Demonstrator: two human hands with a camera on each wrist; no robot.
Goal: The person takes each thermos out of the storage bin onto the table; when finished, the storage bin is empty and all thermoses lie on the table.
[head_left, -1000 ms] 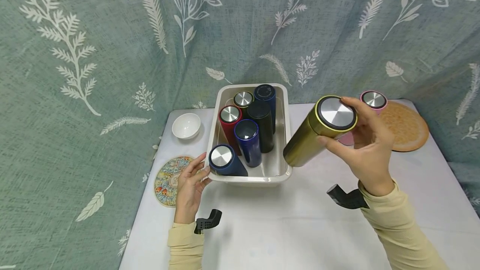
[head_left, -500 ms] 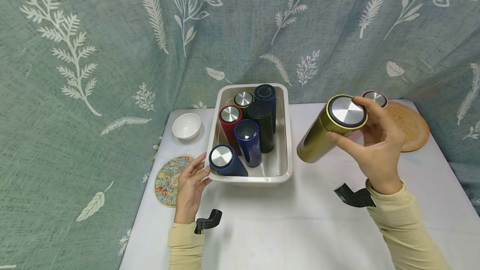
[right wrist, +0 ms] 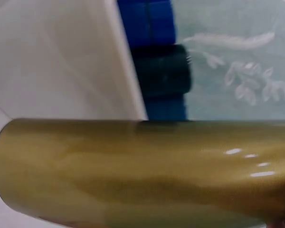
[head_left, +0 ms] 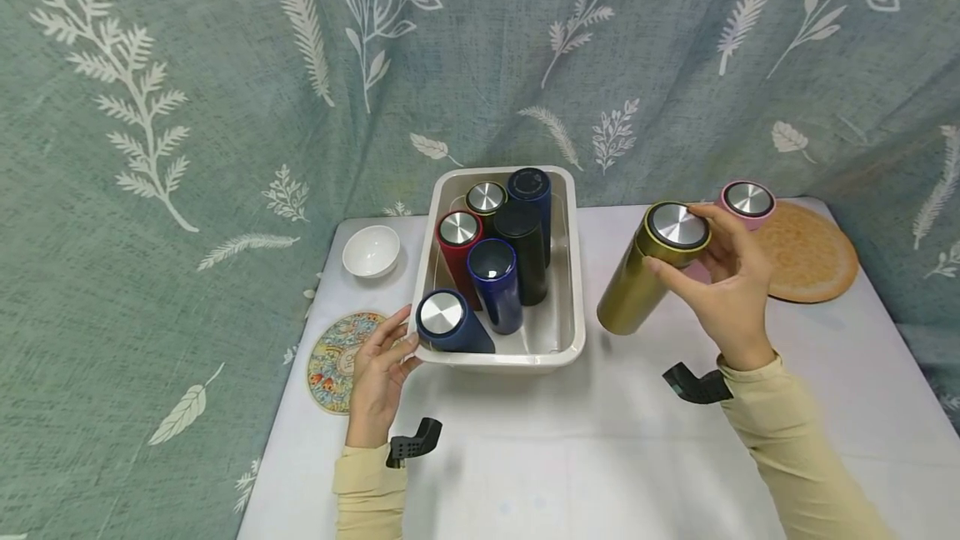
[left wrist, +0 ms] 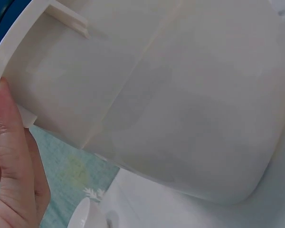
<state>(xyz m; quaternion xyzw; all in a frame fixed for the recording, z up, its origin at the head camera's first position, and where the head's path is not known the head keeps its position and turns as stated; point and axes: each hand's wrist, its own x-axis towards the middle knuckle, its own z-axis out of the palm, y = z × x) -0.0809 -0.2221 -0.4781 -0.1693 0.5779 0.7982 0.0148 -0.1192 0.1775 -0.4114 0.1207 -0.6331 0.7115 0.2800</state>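
Observation:
My right hand [head_left: 731, 294] grips a gold thermos [head_left: 630, 290] near its silver-topped lid, thumb on the near side and fingers behind. The thermos stands nearly upright just right of a cream plastic tub [head_left: 525, 359]; whether its base touches the table I cannot tell. In the right wrist view, the gold thermos [right wrist: 142, 171] crosses the frame beside the tub wall [right wrist: 61, 61]. My left hand [head_left: 378, 377] holds the tub's front left corner; in the left wrist view its thumb [left wrist: 12, 128] presses at the rim. Inside the tub are a tilted blue thermos [head_left: 457, 327], a red one [head_left: 459, 252] and several others.
Behind my right hand stands a pink thermos [head_left: 746, 202], with a round orange-brown mat [head_left: 810, 257] next to it. A white bowl [head_left: 372, 251] and a round patterned mat [head_left: 333, 365] lie left of the tub. Patterned green cloth [head_left: 480, 65] hangs behind the white table [head_left: 540, 465].
The gold thermos has moved right, away from the tub's rim, then lower and more upright, with my right hand still holding it. My left hand and the tub have stayed in place.

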